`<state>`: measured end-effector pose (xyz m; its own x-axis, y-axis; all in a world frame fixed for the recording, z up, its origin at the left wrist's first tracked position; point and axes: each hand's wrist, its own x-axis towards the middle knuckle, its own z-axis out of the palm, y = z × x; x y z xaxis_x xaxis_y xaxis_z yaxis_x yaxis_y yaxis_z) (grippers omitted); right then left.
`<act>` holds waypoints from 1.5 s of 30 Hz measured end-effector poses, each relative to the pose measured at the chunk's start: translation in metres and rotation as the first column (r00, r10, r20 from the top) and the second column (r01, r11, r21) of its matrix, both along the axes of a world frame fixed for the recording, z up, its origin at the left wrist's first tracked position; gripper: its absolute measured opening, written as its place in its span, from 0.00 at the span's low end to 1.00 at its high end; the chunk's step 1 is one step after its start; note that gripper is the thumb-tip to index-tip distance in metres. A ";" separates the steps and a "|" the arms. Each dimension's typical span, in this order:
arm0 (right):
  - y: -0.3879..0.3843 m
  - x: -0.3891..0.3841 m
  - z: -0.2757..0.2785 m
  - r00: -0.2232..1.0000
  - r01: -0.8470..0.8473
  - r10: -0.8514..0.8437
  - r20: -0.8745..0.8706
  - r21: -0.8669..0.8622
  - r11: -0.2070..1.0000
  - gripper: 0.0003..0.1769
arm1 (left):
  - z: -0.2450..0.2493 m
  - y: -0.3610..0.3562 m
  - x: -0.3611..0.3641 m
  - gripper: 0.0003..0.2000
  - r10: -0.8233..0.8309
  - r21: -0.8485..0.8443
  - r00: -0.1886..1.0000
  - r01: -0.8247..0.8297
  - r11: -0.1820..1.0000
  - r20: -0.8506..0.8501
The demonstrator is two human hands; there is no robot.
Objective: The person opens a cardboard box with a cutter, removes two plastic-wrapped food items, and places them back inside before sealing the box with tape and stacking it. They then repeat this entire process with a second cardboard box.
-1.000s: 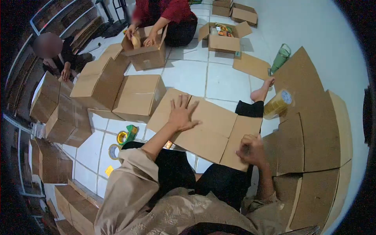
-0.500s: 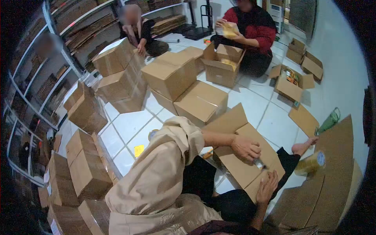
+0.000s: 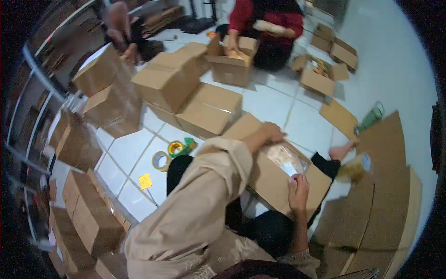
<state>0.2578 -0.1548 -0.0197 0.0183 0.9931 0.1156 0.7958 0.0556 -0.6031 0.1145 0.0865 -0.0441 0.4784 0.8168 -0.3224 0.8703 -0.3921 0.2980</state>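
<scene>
An open cardboard box (image 3: 274, 181) sits in front of me, tilted across my legs. Its opening shows pale, brownish contents under shiny clear plastic (image 3: 278, 156). My left hand (image 3: 272, 132), at the end of a loose beige sleeve (image 3: 218, 167), has its fingers curled at the edge of the raised far flap (image 3: 244, 125). On the near side, my right hand (image 3: 298, 186) pinches a white piece (image 3: 291, 168) at the opening. Whether that piece is paper or plastic I cannot make out.
Tape rolls (image 3: 161, 161) and a green tape dispenser (image 3: 183, 148) lie left of my knee. Closed cartons (image 3: 209, 109) stand ahead, stacked ones (image 3: 86, 209) at left. Flat cardboard (image 3: 381, 186) leans at right. A co-worker's hand (image 3: 233, 46) reaches into another box (image 3: 232, 72).
My left hand has gone from the box's middle to its far flap. My right hand, earlier flat on the cardboard, now pinches the white piece. More contents show. The view has shifted.
</scene>
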 end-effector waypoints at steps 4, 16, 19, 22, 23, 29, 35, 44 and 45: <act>-0.037 0.007 0.031 0.890 -0.152 0.184 -0.418 0.109 0.982 0.11 | -0.013 -0.006 -0.015 0.29 -0.019 -0.048 0.997 0.016 0.999 -0.073; -0.109 -0.063 -0.005 0.975 0.137 -0.108 0.195 -0.144 0.980 0.76 | 0.034 -0.152 -0.059 0.24 -0.628 0.356 0.703 0.523 0.774 0.334; -0.105 -0.060 -0.003 0.985 0.127 -0.110 0.134 -0.129 0.983 0.74 | 0.018 -0.188 -0.028 0.22 -0.809 0.409 0.557 0.705 0.580 0.186; -0.106 -0.047 -0.005 0.993 0.108 -0.105 0.055 -0.045 0.993 0.69 | 0.001 -0.193 0.002 0.14 -0.825 0.419 0.553 0.726 0.545 0.116; -0.109 -0.038 -0.007 0.992 0.107 -0.104 0.067 -0.039 0.993 0.69 | -0.004 -0.198 0.006 0.08 -0.809 0.441 0.573 0.696 0.566 0.135; -0.144 0.016 0.003 0.721 0.093 -0.166 -0.673 -0.142 0.985 0.46 | 0.035 -0.197 -0.018 0.06 -0.479 0.270 0.457 0.449 0.852 0.750; -0.185 0.028 -0.014 -0.353 0.088 -0.106 -0.929 -0.146 0.985 0.38 | 0.107 -0.269 -0.016 0.07 -0.385 0.208 0.070 0.746 0.633 0.920; -0.225 0.060 -0.071 0.089 0.232 -0.231 -0.969 -0.205 0.951 0.28 | -0.018 -0.201 -0.003 0.13 -0.525 0.259 0.809 0.465 0.847 0.264; -0.221 0.059 -0.071 0.086 0.233 -0.231 -0.969 -0.206 0.951 0.28 | -0.010 -0.203 -0.003 0.12 -0.640 0.341 0.708 0.547 0.764 0.299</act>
<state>0.3169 -0.3760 -0.0903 0.3448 0.9157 -0.2063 -0.5030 -0.0053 -0.8643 0.1112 -0.1160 -0.0540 0.9297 0.3432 0.1340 0.2682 -0.8798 0.3924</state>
